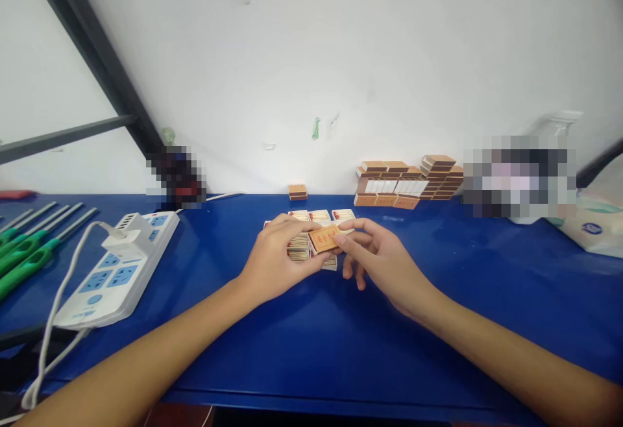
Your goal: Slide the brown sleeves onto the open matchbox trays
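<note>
Both hands meet over the middle of the blue table (pixel 311 323). My left hand (pixel 275 258) curls around an open matchbox tray full of matches (pixel 298 250). My right hand (pixel 377 255) pinches an orange matchbox sleeve (pixel 324 239) with thumb and forefinger, right beside the tray. Under and behind the hands lie several more matchboxes (pixel 321 215) on the table.
A stack of many matchboxes (pixel 409 183) stands against the white wall, with one single box (pixel 297 191) left of it. A white power strip with a plugged charger (pixel 119 265) lies at left, beside green-handled tools (pixel 26 248). A blurred object (pixel 518 174) and a white bag (pixel 591 226) sit at right.
</note>
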